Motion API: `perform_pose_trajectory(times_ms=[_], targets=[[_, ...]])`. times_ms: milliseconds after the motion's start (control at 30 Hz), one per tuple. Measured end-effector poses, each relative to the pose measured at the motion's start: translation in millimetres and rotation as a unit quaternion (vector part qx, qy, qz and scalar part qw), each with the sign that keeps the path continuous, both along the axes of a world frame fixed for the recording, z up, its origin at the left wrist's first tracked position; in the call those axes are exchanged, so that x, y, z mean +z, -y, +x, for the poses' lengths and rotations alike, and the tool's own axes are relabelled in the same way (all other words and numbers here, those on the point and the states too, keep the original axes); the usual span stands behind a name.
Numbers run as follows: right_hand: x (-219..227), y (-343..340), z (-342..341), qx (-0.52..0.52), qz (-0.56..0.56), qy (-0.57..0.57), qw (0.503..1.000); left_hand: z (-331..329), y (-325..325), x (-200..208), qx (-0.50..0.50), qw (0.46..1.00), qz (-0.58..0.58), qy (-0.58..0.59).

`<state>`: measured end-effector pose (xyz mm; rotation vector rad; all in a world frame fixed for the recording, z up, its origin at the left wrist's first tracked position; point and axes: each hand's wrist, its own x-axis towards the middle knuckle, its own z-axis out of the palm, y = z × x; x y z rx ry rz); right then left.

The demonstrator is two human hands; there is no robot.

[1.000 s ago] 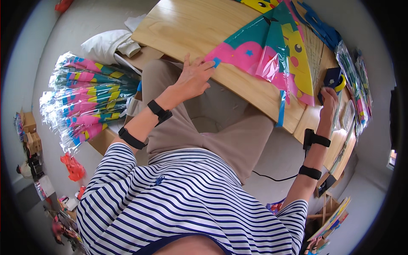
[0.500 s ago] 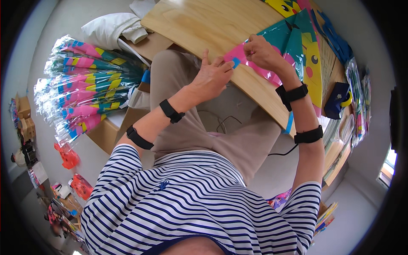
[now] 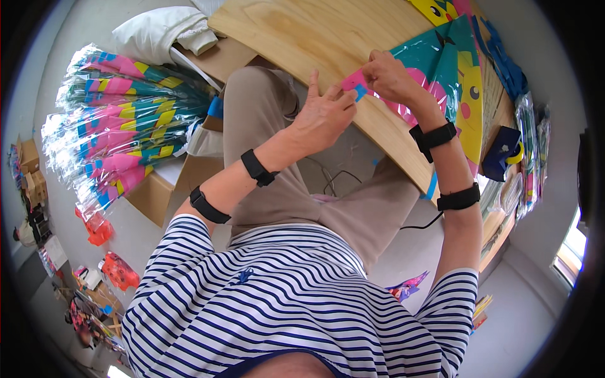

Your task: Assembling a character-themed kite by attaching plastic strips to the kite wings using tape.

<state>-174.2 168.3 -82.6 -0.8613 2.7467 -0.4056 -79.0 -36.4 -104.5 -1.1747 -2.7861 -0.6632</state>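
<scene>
The right hand (image 3: pixel 387 75), a second ago at the navy tape dispenser (image 3: pixel 500 153), is now curled above the sheet's pink corner, close beside the left hand (image 3: pixel 324 116), whose fingers meet a blue patch (image 3: pixel 361 92); whether either pinches cannot be told; the glossy teal, pink and yellow sheet (image 3: pixel 449 69) lies on the wooden table (image 3: pixel 296 38); wrapped bundles (image 3: pixel 126 126) fan out over an open cardboard box (image 3: pixel 153 196).

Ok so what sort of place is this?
Looks like a small craft or packing workshop, judging by the colourful plastic sheet, the dark blue tape dispenser and the large bundle of similarly coloured pieces.
</scene>
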Motion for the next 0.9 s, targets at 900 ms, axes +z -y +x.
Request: perform_pose_trajectory(times_ms=[900], targets=[[1,15,8,0.008,0.122,-0.051,0.991,0,-1,0,0.003,1.000,0.003,-0.011]])
